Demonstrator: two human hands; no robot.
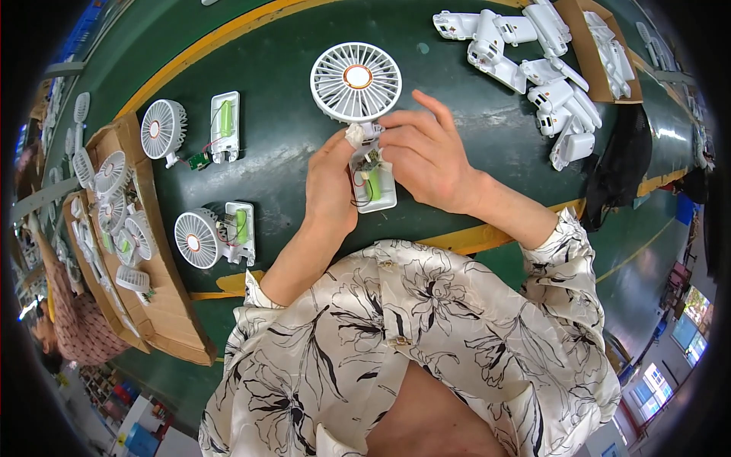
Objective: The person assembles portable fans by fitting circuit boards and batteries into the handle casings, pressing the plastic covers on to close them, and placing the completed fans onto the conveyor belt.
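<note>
A white handheld fan with a round slatted head (356,82) lies in front of me, its handle toward me. The open handle shell (387,199) shows a green battery cell (372,185), thin red wires and a small circuit board. My left hand (330,180) is closed on the left side of the handle near the neck; something white covers its thumb tip. My right hand (428,158) bends over the right side, thumb and lower fingers closed at the board and neck, index finger raised. The exact contact of its fingertips is partly hidden.
Two opened fans (196,238) (160,129) with batteries in their shells lie at left. Beyond them stands a cardboard box (179,312) of fan parts. White handle shells (495,57) are heaped at far right beside another carton (598,57). Black cloth (620,164) hangs over the right edge.
</note>
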